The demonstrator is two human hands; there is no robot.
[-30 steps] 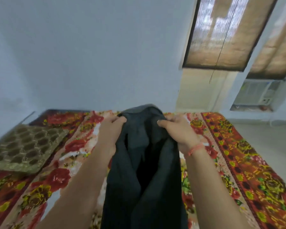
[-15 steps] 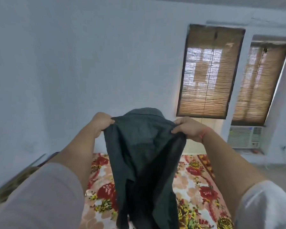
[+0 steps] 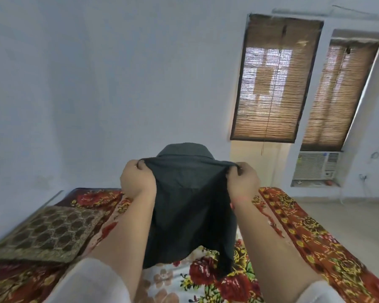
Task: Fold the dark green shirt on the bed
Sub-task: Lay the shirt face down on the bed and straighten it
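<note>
I see the dark green shirt [image 3: 184, 206] hanging lengthwise, collar up, over the floral bed [image 3: 311, 241]. My left hand [image 3: 138, 180] and right hand [image 3: 242, 181] pinch its shoulders before a pale wall [image 3: 118, 84].

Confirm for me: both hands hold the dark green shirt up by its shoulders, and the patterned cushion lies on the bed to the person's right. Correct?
Not quite. In the head view both hands, left hand and right hand, hold the dark green shirt up, but the patterned cushion lies on the bed to the person's left.
</note>
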